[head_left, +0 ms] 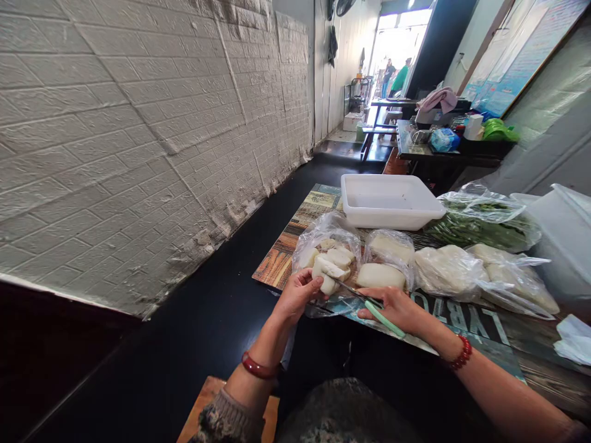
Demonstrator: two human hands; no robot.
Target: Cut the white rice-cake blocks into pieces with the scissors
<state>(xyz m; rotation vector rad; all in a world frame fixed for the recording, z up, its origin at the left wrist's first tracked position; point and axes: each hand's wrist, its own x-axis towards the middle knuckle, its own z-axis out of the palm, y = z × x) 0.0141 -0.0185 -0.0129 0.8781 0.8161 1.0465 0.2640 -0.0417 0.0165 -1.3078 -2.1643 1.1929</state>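
Across the tabletop (279,258), at the open plastic bag (317,235), I judge a cutting step in hand on the white lump (327,283); the next move seems to call for a steady left hold. My forearms converge forward: left hand (297,298), fingers pinching the lump's near side; right hand (396,307), fingers wrapped round the green-handled blade (385,319), angled toward it.

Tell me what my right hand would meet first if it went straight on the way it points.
Probably the white piece your left hand holds: the right hand and its green-handled tool point toward it, though depth is unclear.
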